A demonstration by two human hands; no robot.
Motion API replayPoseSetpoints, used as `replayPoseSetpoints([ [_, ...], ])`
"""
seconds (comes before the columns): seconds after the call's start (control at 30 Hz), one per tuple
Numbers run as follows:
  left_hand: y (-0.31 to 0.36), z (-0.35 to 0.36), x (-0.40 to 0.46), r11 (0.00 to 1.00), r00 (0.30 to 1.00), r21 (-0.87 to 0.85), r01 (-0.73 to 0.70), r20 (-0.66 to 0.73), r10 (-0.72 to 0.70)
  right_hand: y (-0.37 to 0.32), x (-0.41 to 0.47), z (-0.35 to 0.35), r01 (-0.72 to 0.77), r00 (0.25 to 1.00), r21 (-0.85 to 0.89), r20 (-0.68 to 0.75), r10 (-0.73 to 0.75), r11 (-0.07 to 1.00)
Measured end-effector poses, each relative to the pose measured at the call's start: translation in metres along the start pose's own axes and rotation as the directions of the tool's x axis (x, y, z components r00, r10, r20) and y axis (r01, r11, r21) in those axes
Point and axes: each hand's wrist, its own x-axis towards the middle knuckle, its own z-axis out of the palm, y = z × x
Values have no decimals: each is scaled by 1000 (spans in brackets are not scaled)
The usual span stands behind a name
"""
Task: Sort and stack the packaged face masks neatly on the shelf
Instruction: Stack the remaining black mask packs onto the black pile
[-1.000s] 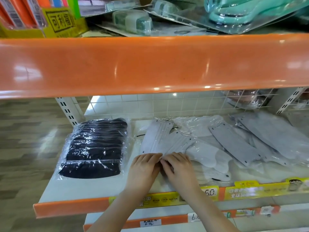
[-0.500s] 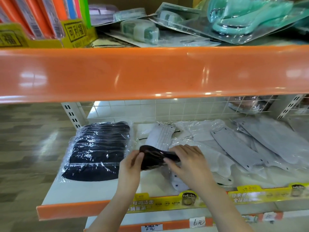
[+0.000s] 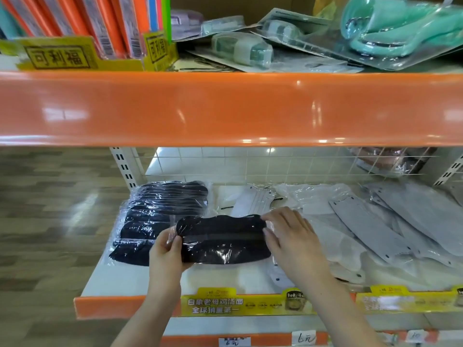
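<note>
Black mask pkg (image 3: 224, 240) in both my hands, held just above the white shelf (image 3: 130, 279).

My left hand (image 3: 166, 254) pinches the pkg's left end, thumb on top & fingers curled under. My right hand (image 3: 290, 240) has its fingers laid fairly straight on the right end of the wrapper; can't tell if the thumb grips beneath. The stack of black mask pkgs (image 3: 162, 216) sits just left, partly behind my left hand. White & grey mask pkgs (image 3: 363, 226) lie loose to the right, overlapping. Yellow price strip (image 3: 246, 303) runs along the front edge.
</note>
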Motion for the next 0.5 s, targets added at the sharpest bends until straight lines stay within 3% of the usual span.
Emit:
replayPoseSetpoints([
  [0.17, 6, -13, 6, 991, 994, -85, 108, 12, -108, -28, -16, 20, 157, 959, 67, 229, -168, 985],
  [0.3, 10, -27, 10, 989, 991, -68, 135, 19, -134, -37, -22, 34, 146, 962, 67, 222, -158, 987],
  [0.4, 8, -38, 13, 981, 997, 187, -51, -54, 62, -43, -20, 38, 121, 985, 77, 111, -129, 990],
  [0.47, 8, -45, 10, 872, 955, 427, -240, -56, 291, -50, -18, 40, 127, 988, 70, 79, -132, 989],
  [0.5, 7, -49, 11, 768, 910, 551, -326, -36, 413, -55, -17, 41, 136, 987, 72, 75, -141, 988],
])
